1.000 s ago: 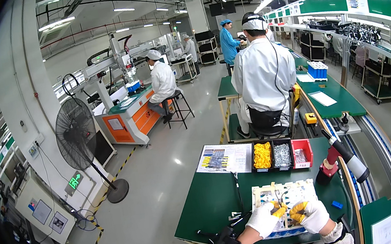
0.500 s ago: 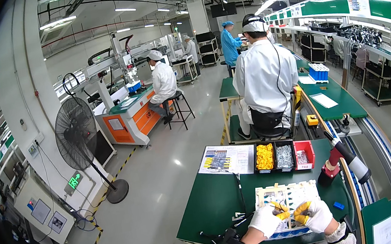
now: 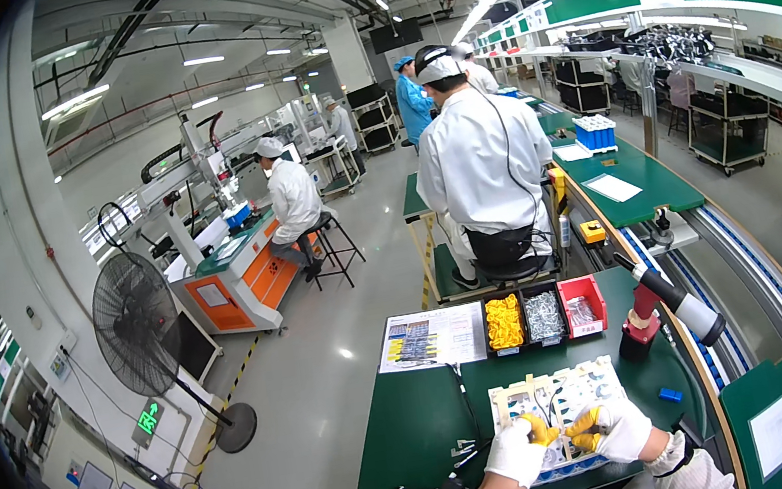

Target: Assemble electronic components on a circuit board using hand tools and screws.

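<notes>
Both my hands wear white gloves with yellow fingertips and work over a white, cell-patterned block (image 3: 585, 379) with a blue lower edge, lying on the green bench at the front. My left hand (image 3: 517, 452) is closed in a pinch above the block's near left part. Facing it, my right hand (image 3: 619, 430) has thumb and fingers pressed together over the near right part. The fingertips of both hands almost meet. A thin dark wire (image 3: 550, 405) stands up by the left fingertips. Whatever sits in either pinch is too small and covered to name.
Behind the block stand bins of yellow parts (image 3: 504, 322), metal screws (image 3: 544, 315) and a red bin (image 3: 582, 307). An instruction sheet (image 3: 430, 338) lies left of them. At right are a red-and-black tool (image 3: 640, 321), a small blue piece (image 3: 671, 395) and a conveyor. A co-worker (image 3: 483, 160) sits ahead.
My view has turned slightly right, so the scene sits further left. Both hands stay over the block with fingers pinched; the thin wire between them shows more clearly.
</notes>
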A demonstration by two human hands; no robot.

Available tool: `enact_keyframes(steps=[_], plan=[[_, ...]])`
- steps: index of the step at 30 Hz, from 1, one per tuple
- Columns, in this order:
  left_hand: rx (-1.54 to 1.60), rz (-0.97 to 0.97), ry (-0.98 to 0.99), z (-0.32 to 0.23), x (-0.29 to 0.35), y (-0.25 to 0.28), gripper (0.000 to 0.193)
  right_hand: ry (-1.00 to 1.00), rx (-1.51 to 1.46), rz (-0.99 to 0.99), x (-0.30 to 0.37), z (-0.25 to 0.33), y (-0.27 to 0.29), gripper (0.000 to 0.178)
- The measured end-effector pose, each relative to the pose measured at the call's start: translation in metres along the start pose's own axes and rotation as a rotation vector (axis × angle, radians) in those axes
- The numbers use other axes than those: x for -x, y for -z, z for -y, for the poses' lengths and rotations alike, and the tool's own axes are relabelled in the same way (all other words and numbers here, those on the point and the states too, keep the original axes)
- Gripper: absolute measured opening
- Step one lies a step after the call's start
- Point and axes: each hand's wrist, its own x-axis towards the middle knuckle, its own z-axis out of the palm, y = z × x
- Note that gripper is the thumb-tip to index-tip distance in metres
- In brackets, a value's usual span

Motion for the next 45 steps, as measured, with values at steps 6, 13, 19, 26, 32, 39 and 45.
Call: enact_keyframes(steps=[6,13,19,26,32,39,45], plan=[[0.088,-0.004,-0.259,0.002,-0.001,-0.002,0.011,-0.120,0.065,0.075,-0.001,0.009,0.005,0.020],[0.033,0.075,-0.230,0.002,-0.001,-0.002,0.021,0.103,-0.036,0.064,0.000,-0.009,-0.001,0.021],[-0.123,0.083,-0.239,0.000,0.000,-0.002,0.028,0.094,-0.058,0.068,-0.002,-0.015,-0.002,0.022],[-0.130,0.096,-0.221,-0.004,-0.003,-0.004,0.029,0.132,-0.080,0.071,-0.003,-0.033,-0.008,0.026],[-0.112,0.055,-0.226,0.005,-0.001,-0.007,0.027,0.145,-0.088,0.068,-0.004,-0.035,-0.011,0.026],[-0.078,0.011,-0.262,0.000,0.001,-0.005,0.024,0.130,-0.119,0.061,-0.003,-0.035,-0.012,0.028],[-0.112,0.043,-0.217,0.000,-0.001,-0.003,0.023,0.050,-0.114,0.076,-0.002,-0.029,-0.008,0.027]])
